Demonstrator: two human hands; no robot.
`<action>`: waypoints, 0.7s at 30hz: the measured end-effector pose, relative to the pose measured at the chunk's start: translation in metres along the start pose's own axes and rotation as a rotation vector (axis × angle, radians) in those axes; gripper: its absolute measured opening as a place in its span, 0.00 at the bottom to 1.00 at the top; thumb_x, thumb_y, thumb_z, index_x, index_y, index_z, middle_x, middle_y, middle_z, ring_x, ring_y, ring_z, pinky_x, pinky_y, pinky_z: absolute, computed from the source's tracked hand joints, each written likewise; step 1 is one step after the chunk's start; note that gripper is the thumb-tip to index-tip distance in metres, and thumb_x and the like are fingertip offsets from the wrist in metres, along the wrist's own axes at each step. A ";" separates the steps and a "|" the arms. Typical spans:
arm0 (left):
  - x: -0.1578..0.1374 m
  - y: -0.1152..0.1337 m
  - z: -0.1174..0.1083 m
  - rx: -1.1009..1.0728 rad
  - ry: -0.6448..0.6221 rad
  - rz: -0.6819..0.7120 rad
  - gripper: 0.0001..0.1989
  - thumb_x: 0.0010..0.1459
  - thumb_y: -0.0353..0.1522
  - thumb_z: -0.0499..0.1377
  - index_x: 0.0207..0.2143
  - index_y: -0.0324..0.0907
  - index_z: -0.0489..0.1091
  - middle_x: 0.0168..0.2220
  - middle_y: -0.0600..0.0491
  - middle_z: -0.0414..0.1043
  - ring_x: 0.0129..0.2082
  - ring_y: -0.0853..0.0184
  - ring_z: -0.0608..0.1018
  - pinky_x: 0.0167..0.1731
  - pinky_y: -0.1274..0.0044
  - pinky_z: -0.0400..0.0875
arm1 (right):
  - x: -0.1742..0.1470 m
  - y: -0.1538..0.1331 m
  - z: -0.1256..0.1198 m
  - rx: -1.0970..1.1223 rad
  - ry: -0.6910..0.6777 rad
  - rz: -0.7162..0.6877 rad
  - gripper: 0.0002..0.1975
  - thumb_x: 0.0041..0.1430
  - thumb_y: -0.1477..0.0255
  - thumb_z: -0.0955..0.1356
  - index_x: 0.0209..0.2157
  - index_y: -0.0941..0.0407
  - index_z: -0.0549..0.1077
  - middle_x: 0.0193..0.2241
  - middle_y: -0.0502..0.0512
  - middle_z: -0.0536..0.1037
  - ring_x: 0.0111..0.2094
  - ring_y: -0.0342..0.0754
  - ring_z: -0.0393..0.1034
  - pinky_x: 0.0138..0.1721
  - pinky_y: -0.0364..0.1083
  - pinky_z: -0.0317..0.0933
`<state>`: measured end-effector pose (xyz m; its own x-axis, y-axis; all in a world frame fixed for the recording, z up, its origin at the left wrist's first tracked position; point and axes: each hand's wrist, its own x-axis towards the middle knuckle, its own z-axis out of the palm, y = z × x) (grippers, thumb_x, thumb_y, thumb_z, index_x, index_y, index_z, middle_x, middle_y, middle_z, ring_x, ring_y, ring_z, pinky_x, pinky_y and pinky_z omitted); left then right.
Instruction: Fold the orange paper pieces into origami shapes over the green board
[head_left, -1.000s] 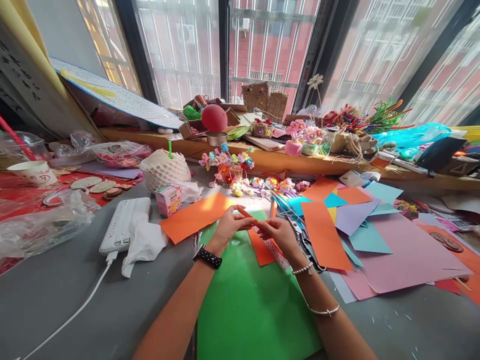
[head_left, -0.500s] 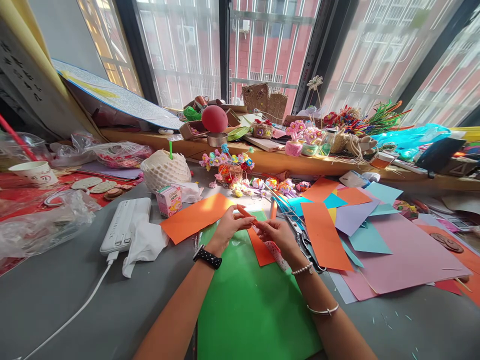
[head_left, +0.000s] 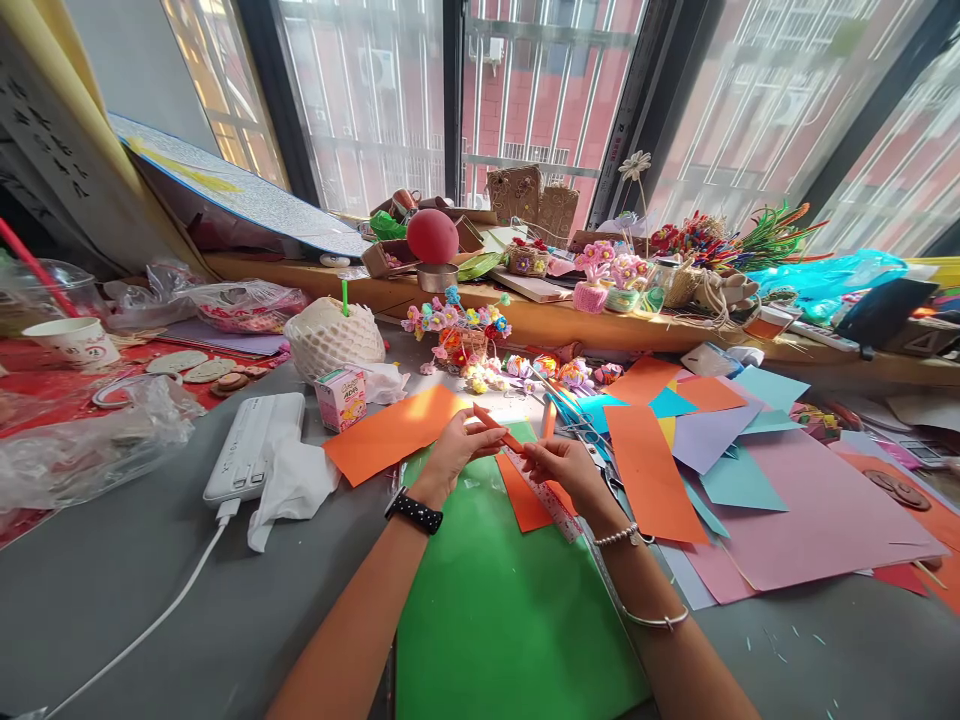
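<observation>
Left of the green board point(head_left: 510, 615), has a white power bank point(head_left: 251, 445) with a crumpled white tissue point(head_left: 296, 488) against it, then, left of the board's far end, a pink drink carton point(head_left: 339, 400). Just beside the board's far left corner, has an orange sheet point(head_left: 394, 432). Over the board's far end, pinches a narrow orange strip point(head_left: 513, 442) between thumb and fingers of the left hand point(head_left: 454, 455) and fingertips of the right hand point(head_left: 570, 475). On the board's far right part, shows a pink-and-white patterned ruler point(head_left: 559, 512) across a smaller orange piece point(head_left: 523, 502). Right of the board, has a long orange rectangle point(head_left: 654, 475).
</observation>
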<state>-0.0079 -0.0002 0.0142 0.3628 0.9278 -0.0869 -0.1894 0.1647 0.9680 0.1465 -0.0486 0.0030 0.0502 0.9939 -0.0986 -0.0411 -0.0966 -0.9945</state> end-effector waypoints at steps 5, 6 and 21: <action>0.002 -0.002 -0.003 -0.038 -0.032 -0.018 0.18 0.41 0.30 0.64 0.33 0.40 0.60 0.32 0.52 0.71 0.31 0.71 0.74 0.31 0.81 0.69 | -0.001 0.001 0.002 0.003 0.014 -0.012 0.14 0.40 0.62 0.69 0.21 0.61 0.73 0.15 0.49 0.70 0.17 0.37 0.62 0.21 0.38 0.58; 0.002 -0.002 -0.004 -0.047 -0.046 -0.019 0.18 0.41 0.30 0.64 0.34 0.40 0.60 0.34 0.51 0.71 0.32 0.70 0.74 0.31 0.81 0.69 | -0.001 0.001 0.002 0.002 0.009 -0.012 0.14 0.40 0.63 0.69 0.21 0.61 0.73 0.15 0.49 0.70 0.17 0.37 0.62 0.21 0.38 0.58; 0.002 -0.006 0.000 0.049 0.014 -0.020 0.21 0.39 0.31 0.65 0.36 0.37 0.60 0.29 0.50 0.71 0.26 0.67 0.75 0.31 0.75 0.71 | 0.004 0.011 0.001 -0.481 0.100 -0.377 0.12 0.44 0.66 0.68 0.31 0.57 0.72 0.27 0.54 0.76 0.27 0.45 0.68 0.27 0.42 0.62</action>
<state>-0.0062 0.0010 0.0084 0.3528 0.9292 -0.1097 -0.1369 0.1673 0.9763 0.1453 -0.0455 -0.0080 0.0679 0.9567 0.2830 0.4510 0.2235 -0.8641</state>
